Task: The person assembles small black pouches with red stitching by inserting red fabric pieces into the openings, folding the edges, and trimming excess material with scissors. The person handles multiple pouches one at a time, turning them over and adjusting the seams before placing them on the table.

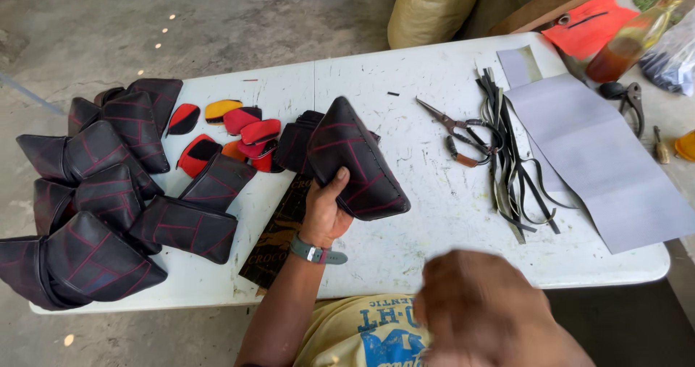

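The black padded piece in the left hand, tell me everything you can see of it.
The black padded piece is roughly triangular, of leather-like material quilted with red stitching lines. The left hand holds its lower edge, thumb on top, lifting it tilted above the white table, its point aimed away. More black pieces lie just behind it.

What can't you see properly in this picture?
- Right hand, head view: blurred, so no telling if it holds anything.
- Brown patterned sheet: mostly hidden under the left hand and the black stitched cover it grips.
- Amber bottle: top cut off by the picture's edge.
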